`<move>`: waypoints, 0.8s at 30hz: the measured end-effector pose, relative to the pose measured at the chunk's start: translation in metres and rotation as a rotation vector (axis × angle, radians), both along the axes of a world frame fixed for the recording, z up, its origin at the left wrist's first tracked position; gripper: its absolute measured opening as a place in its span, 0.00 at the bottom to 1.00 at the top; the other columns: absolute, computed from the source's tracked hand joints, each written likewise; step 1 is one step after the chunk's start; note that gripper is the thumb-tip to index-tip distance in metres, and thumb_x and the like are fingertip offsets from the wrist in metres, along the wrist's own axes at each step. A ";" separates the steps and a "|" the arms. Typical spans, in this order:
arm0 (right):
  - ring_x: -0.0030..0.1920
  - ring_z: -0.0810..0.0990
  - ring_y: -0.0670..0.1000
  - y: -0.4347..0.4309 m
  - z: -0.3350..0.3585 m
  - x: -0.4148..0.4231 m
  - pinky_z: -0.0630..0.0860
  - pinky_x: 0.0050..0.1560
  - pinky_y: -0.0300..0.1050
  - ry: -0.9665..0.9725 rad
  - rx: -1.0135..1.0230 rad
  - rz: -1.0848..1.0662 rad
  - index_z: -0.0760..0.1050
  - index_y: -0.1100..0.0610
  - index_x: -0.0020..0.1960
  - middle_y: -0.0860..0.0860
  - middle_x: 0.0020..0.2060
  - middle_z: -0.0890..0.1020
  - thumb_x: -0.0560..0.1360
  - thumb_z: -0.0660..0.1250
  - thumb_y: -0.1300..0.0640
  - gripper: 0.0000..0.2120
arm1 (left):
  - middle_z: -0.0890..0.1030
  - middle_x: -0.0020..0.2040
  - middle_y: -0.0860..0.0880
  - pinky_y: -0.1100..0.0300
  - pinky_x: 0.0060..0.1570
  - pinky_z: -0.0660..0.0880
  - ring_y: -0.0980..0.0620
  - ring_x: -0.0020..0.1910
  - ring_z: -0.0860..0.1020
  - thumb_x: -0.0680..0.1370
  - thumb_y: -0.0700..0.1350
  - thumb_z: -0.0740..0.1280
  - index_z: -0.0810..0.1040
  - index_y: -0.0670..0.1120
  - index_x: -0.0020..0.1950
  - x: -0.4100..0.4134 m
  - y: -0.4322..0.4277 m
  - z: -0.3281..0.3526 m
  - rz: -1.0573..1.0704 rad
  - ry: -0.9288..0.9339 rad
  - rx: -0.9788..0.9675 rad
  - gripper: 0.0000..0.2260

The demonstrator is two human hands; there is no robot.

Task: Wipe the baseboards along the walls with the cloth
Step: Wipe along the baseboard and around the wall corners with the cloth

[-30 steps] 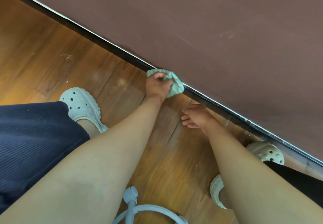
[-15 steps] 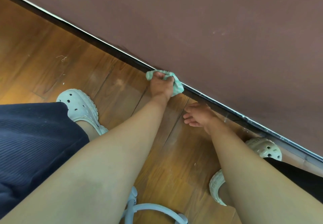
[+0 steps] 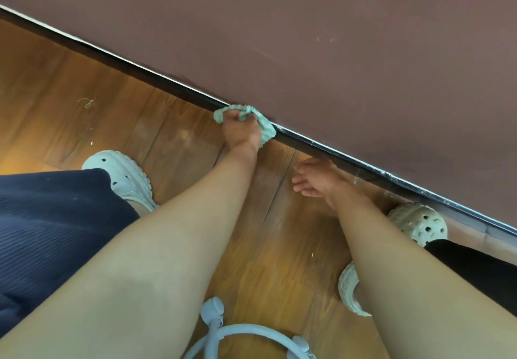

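Note:
A dark baseboard with a pale top edge runs diagonally from upper left to lower right under the brown wall. My left hand grips a bunched mint-green cloth and presses it against the baseboard near the middle of the view. Down and to the right, my right hand rests with fingers spread on the wooden floor close to the baseboard, holding nothing.
Wooden plank floor with a few bits of lint lies to the left. My pale clogs stand on either side of my arms. A light blue hoop-shaped object hangs at the bottom centre.
My left hand has slid the cloth a little leftward along the baseboard. My right hand stays planted on the floor.

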State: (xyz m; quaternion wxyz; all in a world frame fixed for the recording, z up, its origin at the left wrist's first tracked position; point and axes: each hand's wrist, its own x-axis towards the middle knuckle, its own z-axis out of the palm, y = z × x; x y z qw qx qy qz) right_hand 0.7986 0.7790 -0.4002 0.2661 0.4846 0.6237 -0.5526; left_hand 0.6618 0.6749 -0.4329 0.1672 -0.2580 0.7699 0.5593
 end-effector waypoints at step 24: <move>0.41 0.82 0.54 0.006 0.008 0.000 0.78 0.42 0.43 0.020 0.013 0.083 0.77 0.57 0.57 0.55 0.45 0.84 0.81 0.60 0.57 0.10 | 0.82 0.42 0.49 0.53 0.53 0.82 0.51 0.40 0.79 0.71 0.36 0.74 0.80 0.45 0.45 0.056 0.036 -0.009 -0.228 -0.060 0.108 0.07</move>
